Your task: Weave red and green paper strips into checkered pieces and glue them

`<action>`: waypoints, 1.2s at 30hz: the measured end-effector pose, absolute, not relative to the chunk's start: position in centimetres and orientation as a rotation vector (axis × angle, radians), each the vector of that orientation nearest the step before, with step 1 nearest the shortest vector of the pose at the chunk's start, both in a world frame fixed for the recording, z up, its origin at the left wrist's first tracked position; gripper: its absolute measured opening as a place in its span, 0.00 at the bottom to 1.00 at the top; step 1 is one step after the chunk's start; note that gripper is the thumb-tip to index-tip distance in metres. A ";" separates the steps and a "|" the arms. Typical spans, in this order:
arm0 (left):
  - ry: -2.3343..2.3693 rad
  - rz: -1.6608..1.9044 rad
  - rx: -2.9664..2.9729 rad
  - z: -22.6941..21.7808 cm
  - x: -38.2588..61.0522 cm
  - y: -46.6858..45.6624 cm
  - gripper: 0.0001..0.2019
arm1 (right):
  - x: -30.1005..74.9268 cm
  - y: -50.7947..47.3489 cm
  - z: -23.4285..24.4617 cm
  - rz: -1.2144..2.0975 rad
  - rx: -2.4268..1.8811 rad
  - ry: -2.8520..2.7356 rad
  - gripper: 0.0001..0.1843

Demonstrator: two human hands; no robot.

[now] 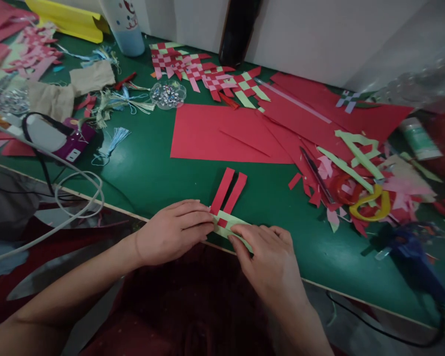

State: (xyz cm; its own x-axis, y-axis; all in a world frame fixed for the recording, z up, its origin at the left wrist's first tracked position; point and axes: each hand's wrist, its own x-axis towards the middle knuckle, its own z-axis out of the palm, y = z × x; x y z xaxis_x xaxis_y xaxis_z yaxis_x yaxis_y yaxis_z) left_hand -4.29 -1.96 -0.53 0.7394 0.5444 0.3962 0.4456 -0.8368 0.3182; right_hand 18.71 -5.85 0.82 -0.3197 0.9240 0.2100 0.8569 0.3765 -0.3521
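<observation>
Near the table's front edge lies a small weave of red paper strips (229, 191) and pale green paper strips (233, 219). Two red ends stick out away from me, side by side. My left hand (174, 230) is closed on the weave's left end, its fingers together and hiding that end. On the right, my right hand (265, 247) pinches the pale green strips between thumb and fingers. A small red square shows between the two hands, where the strips cross.
A red sheet (207, 133) lies beyond the hands. To the right are yellow-handled scissors (373, 205), a pen (317, 173), paper scraps and a blue glue gun (411, 247). Finished weaves (193, 66), a bead dish (168, 94), tassels (113, 141) and a cup (128, 37) stand farther back.
</observation>
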 end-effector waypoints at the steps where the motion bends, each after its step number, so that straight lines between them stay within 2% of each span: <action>1: 0.789 0.726 2.744 -0.5 -4.4 -1.9 0.10 | 18.7 -5.9 0.8 0.249 -1.551 -2.272 0.07; 8: 1.069 0.864 2.760 0.2 -5.8 -1.0 0.09 | 18.9 -5.8 0.8 0.248 -1.543 -2.266 0.07; 12: 0.988 0.781 2.710 0.1 -5.4 -1.3 0.08 | 18.8 -5.8 0.8 0.259 -1.542 -2.261 0.07; 14: 1.000 0.684 2.674 0.1 -5.0 -1.5 0.12 | 18.8 -5.8 0.8 0.265 -1.550 -2.258 0.08; 17: 1.097 0.556 2.624 0.1 -4.3 -1.5 0.23 | 18.7 -5.9 0.9 0.268 -1.562 -2.270 0.08; 19: 1.151 0.531 2.591 0.1 -4.0 -1.4 0.26 | 18.7 -5.9 0.9 0.261 -1.562 -2.274 0.09; 30: 1.256 0.536 2.451 0.1 -3.3 -1.1 0.18 | 18.8 -5.6 1.1 0.278 -1.532 -2.318 0.09; 36: 1.251 0.539 2.438 0.1 -3.3 -1.1 0.16 | 18.8 -5.6 1.0 0.247 -1.537 -2.327 0.11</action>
